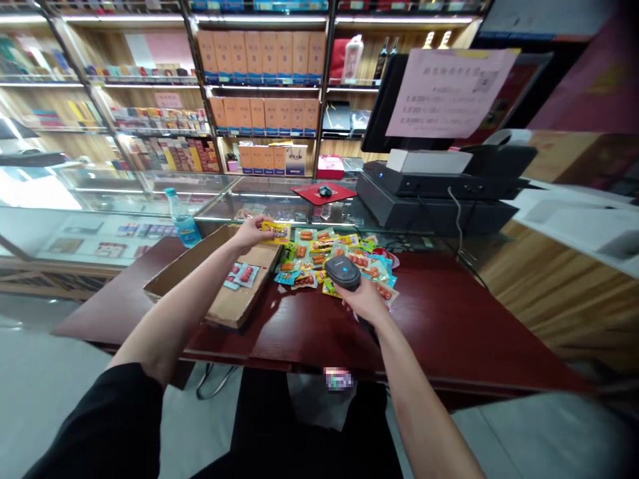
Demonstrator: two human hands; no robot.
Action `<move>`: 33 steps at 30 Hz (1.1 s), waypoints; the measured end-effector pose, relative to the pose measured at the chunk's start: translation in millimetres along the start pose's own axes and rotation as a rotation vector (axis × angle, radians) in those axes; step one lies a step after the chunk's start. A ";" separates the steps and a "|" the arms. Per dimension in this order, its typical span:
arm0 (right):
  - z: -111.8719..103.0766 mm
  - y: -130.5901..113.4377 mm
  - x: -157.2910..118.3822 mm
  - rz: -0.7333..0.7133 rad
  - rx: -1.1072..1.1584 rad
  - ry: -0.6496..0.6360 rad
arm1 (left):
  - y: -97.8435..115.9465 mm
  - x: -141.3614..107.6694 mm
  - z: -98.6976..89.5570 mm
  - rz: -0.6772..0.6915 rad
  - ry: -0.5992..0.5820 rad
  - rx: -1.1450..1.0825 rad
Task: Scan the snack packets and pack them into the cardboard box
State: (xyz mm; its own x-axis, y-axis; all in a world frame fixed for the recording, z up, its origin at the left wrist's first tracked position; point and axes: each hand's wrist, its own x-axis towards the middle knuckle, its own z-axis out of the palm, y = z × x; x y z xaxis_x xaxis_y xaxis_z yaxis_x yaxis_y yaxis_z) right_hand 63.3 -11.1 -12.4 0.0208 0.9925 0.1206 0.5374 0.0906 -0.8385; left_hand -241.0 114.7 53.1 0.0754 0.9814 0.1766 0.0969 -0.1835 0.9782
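Observation:
My left hand pinches a small yellow snack packet above the right rim of a shallow cardboard box. Two light-coloured packets with reddish contents lie inside that box. In my right hand is a black handheld barcode scanner, its head pointing away from me over the packets. A loose pile of small sausage snack packets, yellow, green, blue and clear, spreads across the dark red table between box and scanner. The scanner and my right hand hide part of the pile.
A blue-capped bottle stands behind the box on the left. Beyond the table is a glass counter with a mouse on a red pad. At right stand a monitor with a paper sign and a black cash drawer with cables.

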 end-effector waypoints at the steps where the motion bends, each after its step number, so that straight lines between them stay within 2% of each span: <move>1: 1.2 -0.6 1.0 -0.003 -0.001 -0.007 | 3.1 -4.7 -19.1 -0.006 0.035 0.012; 4: 5.0 -2.4 3.4 -0.037 -0.011 -0.018 | 12.1 -20.7 -70.7 0.006 0.177 0.032; 6: 7.1 -2.9 4.7 -0.056 -0.014 -0.023 | 17.0 -28.6 -92.9 -0.001 0.238 0.071; 8: 8.3 -2.4 5.8 -0.062 -0.008 -0.023 | 19.2 -31.6 -100.8 -0.001 0.279 0.101; 10: 7.9 -1.3 6.8 -0.059 -0.001 -0.016 | 17.9 -29.8 -93.8 0.016 0.280 0.097; 13: 3.6 0.0 6.9 -0.048 -0.008 -0.004 | 11.1 -21.2 -61.6 0.054 0.191 0.079; 19: -15.7 0.6 0.8 -0.027 -0.045 0.063 | -4.6 1.0 32.4 0.082 -0.051 0.058; 24: -33.1 12.3 -1.1 -0.034 -0.135 0.169 | -22.5 19.4 104.3 0.068 -0.211 0.067; 29: -49.3 25.7 -2.8 0.031 -0.131 0.175 | -37.7 31.3 154.5 0.147 -0.396 0.269; 33: -57.2 30.5 -4.8 0.105 -0.136 0.162 | -40.3 31.1 182.4 0.315 -0.461 0.508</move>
State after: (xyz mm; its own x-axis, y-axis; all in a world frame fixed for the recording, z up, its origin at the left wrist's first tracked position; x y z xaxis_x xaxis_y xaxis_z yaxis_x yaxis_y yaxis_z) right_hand 127.8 -17.9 -8.2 0.2118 0.9687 0.1292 0.6332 -0.0353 -0.7732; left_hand -61.5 142.2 -0.7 0.5722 0.7754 0.2671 0.4391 -0.5647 0.6988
